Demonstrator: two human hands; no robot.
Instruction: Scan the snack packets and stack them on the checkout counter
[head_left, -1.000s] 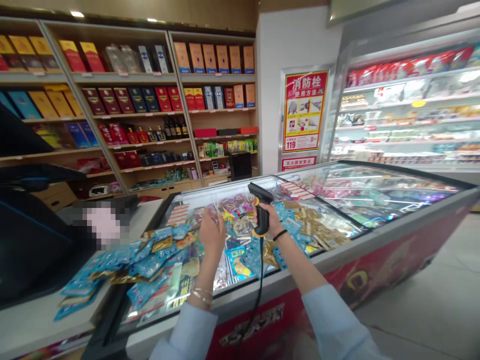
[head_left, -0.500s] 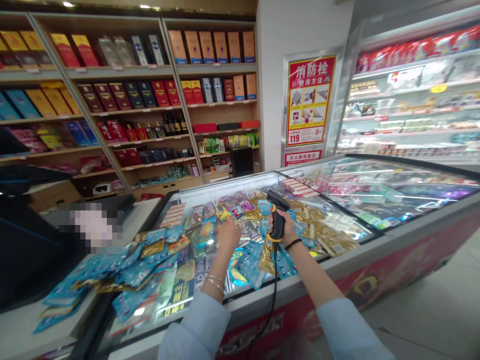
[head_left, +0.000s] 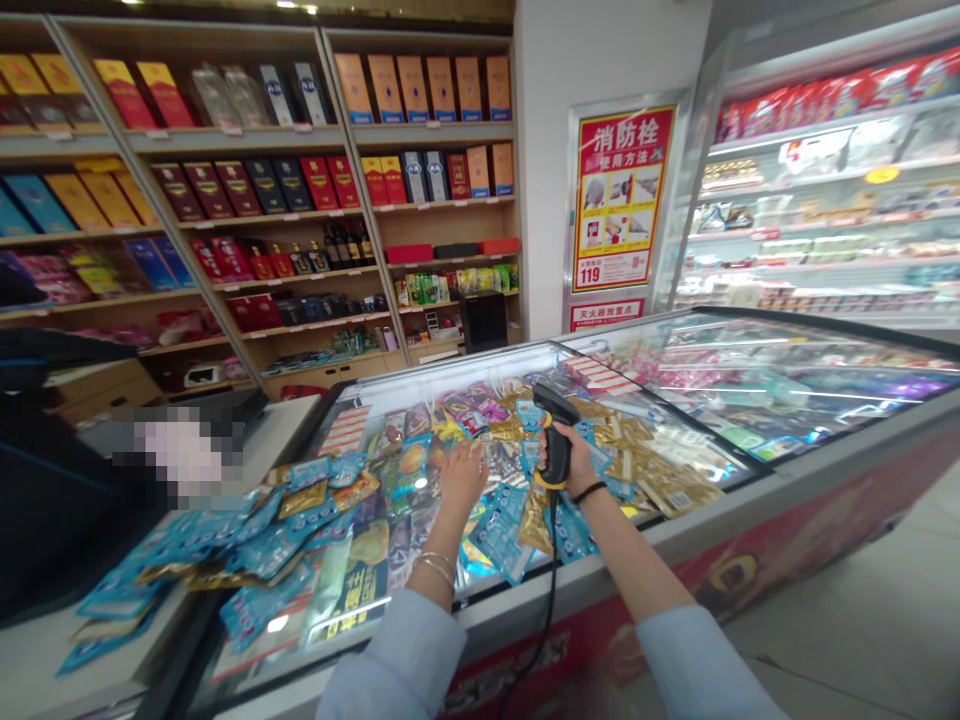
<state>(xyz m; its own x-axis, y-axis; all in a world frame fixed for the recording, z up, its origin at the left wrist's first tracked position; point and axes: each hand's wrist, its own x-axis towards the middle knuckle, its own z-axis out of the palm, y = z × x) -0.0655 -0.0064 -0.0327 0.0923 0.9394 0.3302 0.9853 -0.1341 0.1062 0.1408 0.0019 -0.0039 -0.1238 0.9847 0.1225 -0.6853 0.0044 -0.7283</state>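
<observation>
My right hand grips a black barcode scanner with a yellow ring, held upright over the freezer's glass lid; its cable hangs down the front. My left hand lies with fingers stretched over the packets spread on the glass, touching them. Blue packets and gold packets lie around both hands. A further spread of blue and gold packets runs left onto the counter.
A chest freezer with a red front stretches to the right. A counter with a dark till lies at left. Shelves of boxed goods fill the back wall. An open chiller stands at right.
My left hand came down from a raised position and now rests flat on the packets. The scanner hand shifted slightly right and lower.
</observation>
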